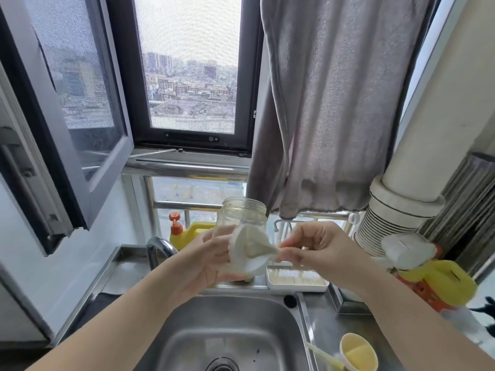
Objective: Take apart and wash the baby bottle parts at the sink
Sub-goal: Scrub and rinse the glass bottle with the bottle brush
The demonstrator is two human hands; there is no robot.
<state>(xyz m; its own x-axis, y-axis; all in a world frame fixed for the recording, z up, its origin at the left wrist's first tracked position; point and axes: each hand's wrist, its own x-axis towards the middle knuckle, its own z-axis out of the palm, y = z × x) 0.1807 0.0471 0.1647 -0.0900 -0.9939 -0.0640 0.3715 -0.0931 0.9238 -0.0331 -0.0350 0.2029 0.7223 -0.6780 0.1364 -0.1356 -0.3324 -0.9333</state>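
Bottle body (242, 218): clear, uncapped, mouth up and tilted slightly away — held above the sink (203, 341), in front of the window rail.
Collar ring (247, 259): white, ribbed; it faces right toward the other hand, overlapping the lower part of the bottle body, with the pale nipple (261, 249) seated in it.
Left hand (207, 259): fingers curled round the collar ring and, as far as can be seen, the bottle body behind it; how the two are shared among the fingers is hidden.
Right hand (312, 246): thumb and forefinger pinch the nipple's tip; the remaining fingers are loosely curled and hold nothing else.
Governing relation: the nipple's long axis runs roughly level, left to right, from the ring out to the right fingertips — the right hand lies straight along that axis, the left hand at its base.
Step in hand (judged): drawing the nipple out of the ring, the left hand bracing against the pull.
Requirement of the next move (judged): pull along the axis, not across it, lest the soft tip slip from the pinch.
Faucet (158, 250): below and left of the left hand; no water visible.
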